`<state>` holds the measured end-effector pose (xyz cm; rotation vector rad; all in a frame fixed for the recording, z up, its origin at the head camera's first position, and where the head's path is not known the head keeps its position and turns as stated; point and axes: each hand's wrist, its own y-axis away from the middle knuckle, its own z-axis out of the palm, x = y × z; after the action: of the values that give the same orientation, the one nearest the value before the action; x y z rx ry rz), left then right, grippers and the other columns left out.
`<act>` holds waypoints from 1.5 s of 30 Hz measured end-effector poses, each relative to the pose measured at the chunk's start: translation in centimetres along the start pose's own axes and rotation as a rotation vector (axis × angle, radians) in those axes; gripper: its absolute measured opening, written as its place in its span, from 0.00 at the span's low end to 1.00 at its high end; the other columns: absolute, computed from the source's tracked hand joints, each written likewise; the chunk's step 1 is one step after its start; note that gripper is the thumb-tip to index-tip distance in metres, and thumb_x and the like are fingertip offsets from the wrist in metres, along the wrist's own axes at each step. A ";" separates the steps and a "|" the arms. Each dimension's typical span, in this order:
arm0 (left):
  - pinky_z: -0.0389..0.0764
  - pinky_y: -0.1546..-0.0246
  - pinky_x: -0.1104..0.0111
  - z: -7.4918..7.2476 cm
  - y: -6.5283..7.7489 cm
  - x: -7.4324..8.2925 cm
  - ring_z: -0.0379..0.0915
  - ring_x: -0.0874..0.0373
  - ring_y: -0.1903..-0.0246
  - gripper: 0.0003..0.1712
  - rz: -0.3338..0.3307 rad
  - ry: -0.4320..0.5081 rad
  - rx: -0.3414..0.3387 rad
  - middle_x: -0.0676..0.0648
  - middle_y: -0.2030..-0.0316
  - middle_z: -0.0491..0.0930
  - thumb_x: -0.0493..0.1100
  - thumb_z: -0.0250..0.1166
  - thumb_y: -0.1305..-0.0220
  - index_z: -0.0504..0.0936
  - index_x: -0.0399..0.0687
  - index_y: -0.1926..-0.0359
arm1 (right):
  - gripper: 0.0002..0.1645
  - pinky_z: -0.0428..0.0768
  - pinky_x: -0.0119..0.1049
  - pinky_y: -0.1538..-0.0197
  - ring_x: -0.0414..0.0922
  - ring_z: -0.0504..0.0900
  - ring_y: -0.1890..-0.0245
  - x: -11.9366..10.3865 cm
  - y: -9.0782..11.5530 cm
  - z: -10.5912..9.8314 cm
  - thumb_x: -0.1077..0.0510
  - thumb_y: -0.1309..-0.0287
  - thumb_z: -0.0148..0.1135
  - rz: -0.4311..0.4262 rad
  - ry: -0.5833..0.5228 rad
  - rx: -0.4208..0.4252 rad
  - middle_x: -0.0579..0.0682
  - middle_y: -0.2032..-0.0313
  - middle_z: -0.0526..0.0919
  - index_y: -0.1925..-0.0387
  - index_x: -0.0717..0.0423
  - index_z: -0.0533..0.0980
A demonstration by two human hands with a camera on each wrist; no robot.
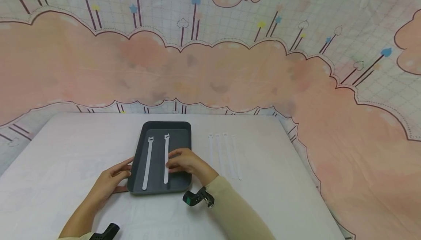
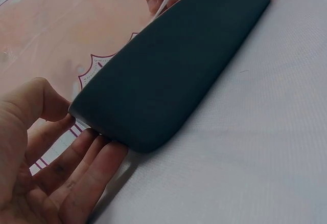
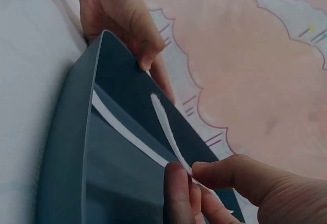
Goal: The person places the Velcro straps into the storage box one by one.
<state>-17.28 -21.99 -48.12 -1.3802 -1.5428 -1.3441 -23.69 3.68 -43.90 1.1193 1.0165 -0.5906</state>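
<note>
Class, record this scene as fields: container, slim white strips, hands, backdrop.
Container: dark grey rectangular tray on a white tabletop
Lying inside: one slim, flat white strip
Right hand: pinches a second flat white strip over the tray
Left hand: touches the tray's left side
Right of the tray: four pale flat strips
Backdrop: peach-and-white cloud-patterned sheet

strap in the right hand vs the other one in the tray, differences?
Held strap: pinched by the right hand; left strap: no hand on it.
Held strap: raised, part of it above the tray rim in the left wrist view; left strap: lying in the tray.
Held strap: nearly vertical in the head view; left strap: slants more.
Shared: both white, narrow, wider head at the far end.
</note>
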 end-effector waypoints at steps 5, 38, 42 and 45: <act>0.86 0.60 0.63 0.0 0.0 0.3 0.70 0.77 0.57 0.34 0.004 -0.001 -0.002 0.30 0.34 0.63 0.41 0.54 0.28 0.56 0.45 0.24 | 0.21 0.84 0.46 0.51 0.47 0.84 0.68 -0.2 -0.3 0.2 0.78 0.47 0.60 0.017 -0.010 0.000 0.55 0.71 0.80 0.50 0.69 0.74; 0.86 0.59 0.63 0.3 0.1 0.1 0.70 0.50 0.43 0.34 -0.039 -0.034 0.011 0.31 0.33 0.62 0.42 0.53 0.28 0.56 0.48 0.24 | 0.15 0.87 0.43 0.60 0.44 0.80 0.76 0.8 -1.5 2.3 0.78 0.50 0.61 0.020 0.060 0.012 0.52 0.75 0.77 0.59 0.68 0.76; 0.86 0.59 0.63 0.3 0.1 0.1 0.71 0.52 0.44 0.34 -0.035 -0.034 0.007 0.30 0.33 0.61 0.42 0.53 0.27 0.55 0.48 0.24 | 0.13 0.87 0.41 0.63 0.44 0.80 0.78 0.8 -1.5 2.6 0.79 0.51 0.62 0.014 0.079 0.029 0.52 0.77 0.77 0.63 0.67 0.75; 0.86 0.59 0.63 0.3 0.0 0.2 0.71 0.55 0.46 0.34 -0.024 -0.031 0.006 0.30 0.33 0.62 0.42 0.53 0.27 0.56 0.47 0.24 | 0.13 0.87 0.41 0.65 0.44 0.79 0.80 0.7 -1.5 2.8 0.80 0.52 0.62 0.009 0.090 0.040 0.52 0.78 0.77 0.65 0.66 0.75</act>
<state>-17.26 -21.70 -48.01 -1.3890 -1.5877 -1.3373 -23.57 0.64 -44.94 1.1940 1.0807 -0.5601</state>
